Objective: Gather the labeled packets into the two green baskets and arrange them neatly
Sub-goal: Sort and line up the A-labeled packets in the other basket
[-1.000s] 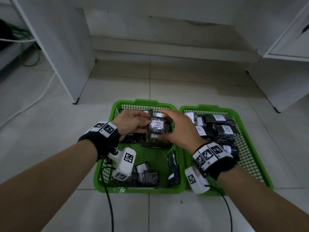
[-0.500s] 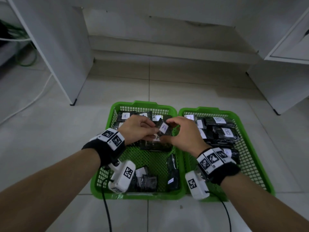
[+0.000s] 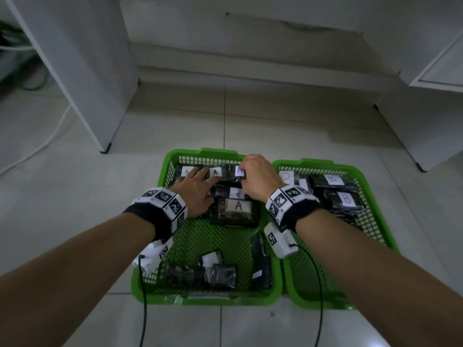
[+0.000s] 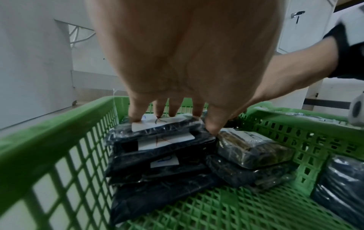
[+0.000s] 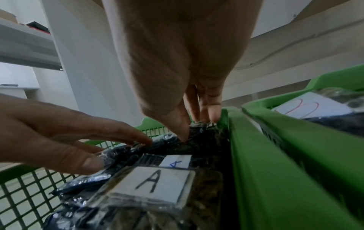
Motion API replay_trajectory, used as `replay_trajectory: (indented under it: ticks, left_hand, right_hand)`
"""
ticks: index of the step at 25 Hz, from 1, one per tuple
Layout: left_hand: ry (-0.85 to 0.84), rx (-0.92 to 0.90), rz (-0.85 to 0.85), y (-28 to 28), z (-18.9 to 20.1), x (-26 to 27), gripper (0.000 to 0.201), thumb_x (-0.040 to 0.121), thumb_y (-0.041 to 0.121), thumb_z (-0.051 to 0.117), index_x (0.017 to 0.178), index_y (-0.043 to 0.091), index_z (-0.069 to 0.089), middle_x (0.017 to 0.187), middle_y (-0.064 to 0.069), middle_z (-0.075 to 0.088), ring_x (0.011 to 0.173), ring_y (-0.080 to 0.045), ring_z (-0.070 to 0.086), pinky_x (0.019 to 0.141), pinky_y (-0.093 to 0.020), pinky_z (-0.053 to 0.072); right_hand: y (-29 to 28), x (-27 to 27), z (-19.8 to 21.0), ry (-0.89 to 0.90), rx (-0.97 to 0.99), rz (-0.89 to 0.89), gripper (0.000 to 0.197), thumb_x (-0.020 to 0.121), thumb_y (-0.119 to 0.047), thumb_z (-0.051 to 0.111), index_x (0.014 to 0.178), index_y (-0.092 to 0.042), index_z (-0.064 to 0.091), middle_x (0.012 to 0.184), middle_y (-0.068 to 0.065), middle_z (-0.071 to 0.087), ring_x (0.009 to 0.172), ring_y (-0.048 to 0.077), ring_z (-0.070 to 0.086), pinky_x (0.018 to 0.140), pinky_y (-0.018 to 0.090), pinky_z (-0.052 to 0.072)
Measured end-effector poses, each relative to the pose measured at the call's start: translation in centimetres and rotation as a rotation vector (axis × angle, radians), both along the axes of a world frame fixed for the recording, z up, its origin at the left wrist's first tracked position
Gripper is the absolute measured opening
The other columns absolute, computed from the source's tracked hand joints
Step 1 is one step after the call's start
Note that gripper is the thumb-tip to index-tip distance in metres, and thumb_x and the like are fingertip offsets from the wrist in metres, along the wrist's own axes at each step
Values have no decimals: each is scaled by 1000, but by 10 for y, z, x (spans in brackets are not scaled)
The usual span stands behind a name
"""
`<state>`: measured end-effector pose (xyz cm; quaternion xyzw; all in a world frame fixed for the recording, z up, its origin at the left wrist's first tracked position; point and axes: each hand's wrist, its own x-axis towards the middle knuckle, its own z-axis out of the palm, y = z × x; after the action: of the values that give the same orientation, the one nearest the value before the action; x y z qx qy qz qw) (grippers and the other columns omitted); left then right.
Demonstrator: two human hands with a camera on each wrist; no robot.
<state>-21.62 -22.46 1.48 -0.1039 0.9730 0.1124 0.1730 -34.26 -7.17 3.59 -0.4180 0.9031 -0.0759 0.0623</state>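
Two green baskets stand side by side on the tiled floor, the left basket (image 3: 160,246) and the right basket (image 3: 375,221). Dark packets labelled A fill the far end of the left basket, among them a big A packet (image 3: 238,206) (image 5: 153,182). My left hand (image 3: 200,176) (image 4: 173,118) lies flat with straight fingers on the stacked A packets (image 4: 163,137) at the far left. My right hand (image 3: 244,175) (image 5: 195,127) pinches a small A packet (image 3: 239,171) (image 5: 199,137) in the far right corner of that basket. B packets (image 3: 347,199) lie in the right basket.
Several loose dark packets (image 3: 220,271) lie at the near end of the left basket. A white cabinet leg (image 3: 105,149) stands at far left and another cabinet (image 3: 421,169) at far right. A white cable (image 3: 37,149) runs over the floor on the left.
Both hands held the small A packet above the left basket. They have gone down and forward to the basket's far end; the left hand has let go and now lies flat on the stack.
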Motion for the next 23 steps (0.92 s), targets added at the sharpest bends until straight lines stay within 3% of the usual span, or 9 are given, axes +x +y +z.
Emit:
replay_trajectory:
  ticks: [3,6,9,11,14,16,19,21,23]
  left_hand:
    - [58,-9,-24,-4,-3,1,60,97,36,47,152,33,23,163,-6,16,150,-30,14,114,-58,29]
    - [229,-113,-87,3,5,8,52,93,33,51,142,21,40,148,-9,39,138,-32,33,108,-52,37]
    - [432,-24,-200,18,15,14,21,91,24,52,108,13,59,111,-8,61,104,-29,58,82,-42,51]
    - [365,121,-276,34,16,21,15,92,22,51,93,15,63,93,-2,66,84,-23,64,71,-34,52]
    - [72,202,-251,46,19,29,22,96,24,52,100,13,71,93,-4,71,80,-19,66,73,-29,52]
    - [-43,297,-135,47,20,33,25,100,26,51,100,12,71,92,-5,73,75,-18,70,72,-32,58]
    - [-130,699,263,50,23,39,40,104,36,45,96,5,68,86,-12,75,70,-26,74,67,-35,62]
    - [-121,955,452,52,27,42,47,104,41,43,103,0,66,92,-19,75,73,-32,73,68,-38,63]
    - [-25,1099,492,55,32,45,35,102,29,51,110,-3,63,94,-20,73,72,-27,73,69,-36,63]
  right_hand:
    - [0,2,1,-7,-44,5,20,81,-4,75,101,-7,72,103,5,60,99,22,56,81,25,42]
    - [12,20,14,-12,-88,-37,23,79,-12,79,101,-12,71,96,0,57,91,19,57,75,26,41]
    - [34,55,30,-72,161,-29,19,81,-20,79,94,-12,69,83,-1,59,81,22,62,74,32,52]
    - [48,81,29,13,391,55,24,83,-30,76,100,-16,66,85,-1,55,90,23,58,85,36,49]
    - [57,103,15,138,494,142,22,85,-17,66,107,-17,67,106,5,61,111,26,52,98,40,39]
    - [61,105,18,73,411,123,18,83,-12,68,100,-15,65,102,5,61,105,25,56,90,36,44]
    - [67,96,28,-252,125,-4,17,78,-13,78,86,-14,63,88,-1,62,82,18,62,67,31,51]
    - [69,89,31,-366,-125,-35,24,74,-8,83,81,-19,62,89,-5,62,79,8,59,66,24,46]
    - [71,86,29,-372,-358,-15,30,71,3,81,79,-20,62,98,-7,61,87,3,57,72,11,43]
